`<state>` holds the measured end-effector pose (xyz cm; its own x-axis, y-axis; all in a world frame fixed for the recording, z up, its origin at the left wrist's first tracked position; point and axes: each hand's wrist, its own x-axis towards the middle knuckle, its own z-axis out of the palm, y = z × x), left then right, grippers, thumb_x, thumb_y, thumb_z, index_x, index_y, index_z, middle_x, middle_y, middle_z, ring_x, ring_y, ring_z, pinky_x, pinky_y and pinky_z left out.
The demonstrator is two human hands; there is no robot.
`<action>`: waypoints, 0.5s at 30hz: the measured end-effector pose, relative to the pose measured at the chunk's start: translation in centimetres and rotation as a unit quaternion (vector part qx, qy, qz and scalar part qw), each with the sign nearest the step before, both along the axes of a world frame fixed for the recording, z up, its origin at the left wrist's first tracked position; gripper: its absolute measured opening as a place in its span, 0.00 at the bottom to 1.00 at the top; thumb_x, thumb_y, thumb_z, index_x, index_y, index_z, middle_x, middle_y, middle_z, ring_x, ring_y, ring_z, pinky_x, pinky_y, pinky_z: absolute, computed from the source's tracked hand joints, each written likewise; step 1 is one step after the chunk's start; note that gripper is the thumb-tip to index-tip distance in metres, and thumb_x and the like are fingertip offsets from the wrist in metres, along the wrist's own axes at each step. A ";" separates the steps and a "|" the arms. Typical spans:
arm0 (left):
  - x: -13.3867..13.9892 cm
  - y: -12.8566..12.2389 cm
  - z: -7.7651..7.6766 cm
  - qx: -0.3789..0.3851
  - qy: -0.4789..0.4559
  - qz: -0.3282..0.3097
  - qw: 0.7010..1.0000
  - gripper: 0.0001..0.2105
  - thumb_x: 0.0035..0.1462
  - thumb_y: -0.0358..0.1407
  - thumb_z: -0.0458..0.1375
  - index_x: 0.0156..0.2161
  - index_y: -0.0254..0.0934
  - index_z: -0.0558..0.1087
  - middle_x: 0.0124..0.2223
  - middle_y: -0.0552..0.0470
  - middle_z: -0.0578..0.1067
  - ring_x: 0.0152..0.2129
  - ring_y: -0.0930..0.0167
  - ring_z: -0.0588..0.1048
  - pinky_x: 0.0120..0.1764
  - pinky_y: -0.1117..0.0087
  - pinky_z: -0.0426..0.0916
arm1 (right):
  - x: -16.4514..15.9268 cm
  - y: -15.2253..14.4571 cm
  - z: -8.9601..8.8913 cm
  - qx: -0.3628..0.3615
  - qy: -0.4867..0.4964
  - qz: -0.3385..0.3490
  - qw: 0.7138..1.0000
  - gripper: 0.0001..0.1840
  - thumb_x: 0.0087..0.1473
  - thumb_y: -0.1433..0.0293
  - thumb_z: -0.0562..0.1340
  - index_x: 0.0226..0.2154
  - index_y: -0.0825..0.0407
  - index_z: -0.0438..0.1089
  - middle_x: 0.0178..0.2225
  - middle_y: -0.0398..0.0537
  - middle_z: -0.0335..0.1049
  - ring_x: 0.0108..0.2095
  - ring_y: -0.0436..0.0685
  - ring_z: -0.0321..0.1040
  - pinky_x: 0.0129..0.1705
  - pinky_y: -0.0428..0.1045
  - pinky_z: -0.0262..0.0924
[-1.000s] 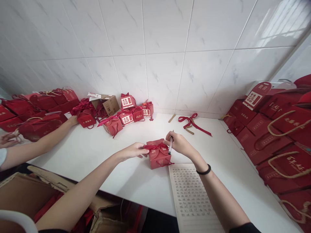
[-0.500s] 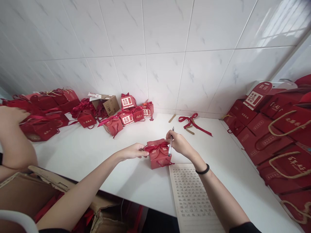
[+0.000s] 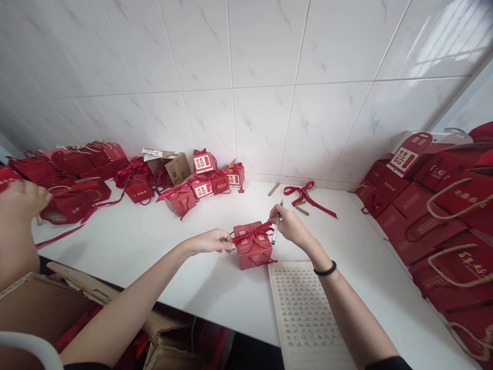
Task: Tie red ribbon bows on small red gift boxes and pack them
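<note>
A red gift box (image 3: 246,257) with light printing stands on the white table (image 3: 215,288). A dark red ribbon (image 3: 252,234) is tied in a bow across its top. My left hand (image 3: 212,240) pinches the ribbon at the box's left side. At the upper right, my right hand (image 3: 290,223) is closed on the other end of the ribbon, drawn out from the box. A clear pen (image 3: 276,230) also sits between its fingers, tip end down. A handwritten sheet (image 3: 300,303) lies below my right forearm.
Small red boxes (image 3: 202,190) cluster by the wall, beside an open cardboard box (image 3: 177,167). Loose ribbon (image 3: 308,198) lies behind my right hand. Red bags and boxes (image 3: 419,221) are stacked at right. Another person's hand (image 3: 23,205) is among red boxes at left.
My right hand has moved right and slightly up, pulling the ribbon end out from the box. My left hand has hardly moved. At left, the other person's hand has lowered and a ribbon trails out.
</note>
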<state>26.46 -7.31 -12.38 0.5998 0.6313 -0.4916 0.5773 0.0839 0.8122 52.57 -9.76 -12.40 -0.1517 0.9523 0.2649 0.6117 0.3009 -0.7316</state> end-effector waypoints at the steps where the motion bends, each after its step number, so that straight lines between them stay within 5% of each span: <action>1: 0.0 0.0 0.1 0.000 0.001 -0.002 1.000 0.22 0.39 0.53 0.63 0.29 0.34 0.68 0.31 0.54 0.71 0.30 0.74 0.67 0.35 0.72 0.58 | 0.0 0.0 0.0 -0.006 0.004 0.001 1.000 0.08 0.53 0.79 0.51 0.28 0.51 0.57 0.28 0.44 0.67 0.34 0.54 0.71 0.30 0.44 0.56; 15: -0.5 -0.6 1.4 0.001 0.083 -0.085 0.993 0.22 0.39 0.54 0.63 0.24 0.36 0.66 0.26 0.56 0.71 0.23 0.76 0.63 0.27 0.74 0.52 | 0.8 0.4 -0.1 0.021 -0.030 -0.056 0.998 0.05 0.50 0.76 0.54 0.27 0.50 0.59 0.29 0.45 0.69 0.28 0.53 0.65 0.30 0.46 0.57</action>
